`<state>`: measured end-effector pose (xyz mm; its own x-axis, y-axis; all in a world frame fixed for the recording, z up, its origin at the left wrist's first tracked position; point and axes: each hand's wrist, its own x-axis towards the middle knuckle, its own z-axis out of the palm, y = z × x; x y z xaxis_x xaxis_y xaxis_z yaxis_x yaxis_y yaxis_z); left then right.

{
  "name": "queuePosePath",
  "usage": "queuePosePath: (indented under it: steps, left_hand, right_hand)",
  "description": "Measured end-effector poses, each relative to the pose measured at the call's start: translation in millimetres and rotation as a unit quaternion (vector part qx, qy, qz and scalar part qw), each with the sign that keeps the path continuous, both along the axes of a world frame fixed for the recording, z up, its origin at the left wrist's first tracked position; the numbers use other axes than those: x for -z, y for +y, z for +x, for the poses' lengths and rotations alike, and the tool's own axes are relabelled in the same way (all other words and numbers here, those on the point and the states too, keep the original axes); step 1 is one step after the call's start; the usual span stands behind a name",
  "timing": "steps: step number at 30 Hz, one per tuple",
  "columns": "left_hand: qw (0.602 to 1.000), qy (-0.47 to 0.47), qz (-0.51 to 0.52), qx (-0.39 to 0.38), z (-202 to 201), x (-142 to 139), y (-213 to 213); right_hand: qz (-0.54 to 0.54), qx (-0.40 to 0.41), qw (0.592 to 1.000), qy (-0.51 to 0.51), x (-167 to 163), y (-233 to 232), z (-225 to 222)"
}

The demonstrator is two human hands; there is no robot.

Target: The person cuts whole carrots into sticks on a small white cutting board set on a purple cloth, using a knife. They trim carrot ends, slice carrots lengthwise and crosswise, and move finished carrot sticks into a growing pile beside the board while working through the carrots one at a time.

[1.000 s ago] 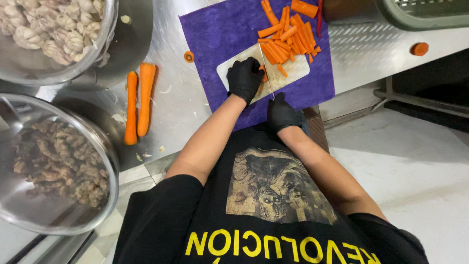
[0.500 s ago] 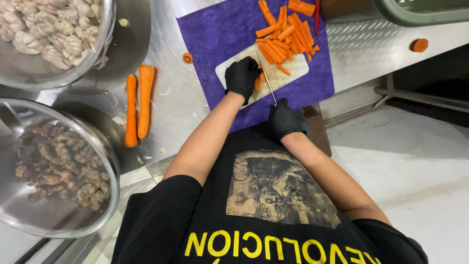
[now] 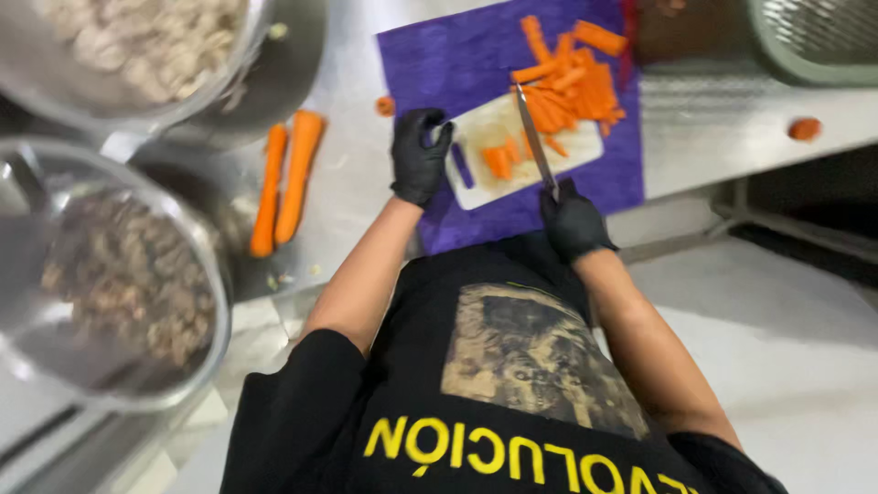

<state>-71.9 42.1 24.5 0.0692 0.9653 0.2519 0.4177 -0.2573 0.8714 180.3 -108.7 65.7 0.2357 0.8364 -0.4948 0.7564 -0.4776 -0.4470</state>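
Both hands wear black gloves. My right hand (image 3: 572,220) grips the handle of a knife (image 3: 533,137), whose blade lies across a small white cutting board (image 3: 476,178) on a purple mat (image 3: 457,64). My left hand (image 3: 418,155) hovers at the board's left edge with its fingers apart, holding nothing. A few short carrot pieces (image 3: 501,159) lie on the white board just right of that hand. A pile of cut carrot sticks (image 3: 574,82) sits at the far side of the mat.
Two whole peeled carrots (image 3: 285,178) lie on the steel counter, left of the mat. Left of them stand a metal bowl of dark chopped food (image 3: 119,274) and a bowl of pale food (image 3: 137,41). A carrot end (image 3: 805,128) lies at the right, a green basket (image 3: 814,37) behind it.
My left hand has lifted off the carrot on the white board and shifted left with fingers spread. The knife has swung further along the board. The view has drifted.
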Motion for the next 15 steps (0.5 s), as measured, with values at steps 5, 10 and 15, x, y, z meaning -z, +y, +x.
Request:
queuePosePath:
  steps: [5,10,15]
  left_hand:
    - [0.935,0.233,0.070,-0.258,-150.5,-7.4,-3.1]
    - [0.898,0.392,-0.099,-0.171,-213.8,-6.5,-32.8]
    - [0.915,0.350,-0.164,-0.116,-211.2,-6.1,-34.9]
  right_hand:
    - [-0.057,-0.181,0.981,-0.036,-20.4,1.8,-3.1]
    - [-0.066,-0.150,0.984,-0.074,1.5,38.0,29.6]
    - [-0.026,-0.108,0.986,-0.122,17.3,60.6,63.2]
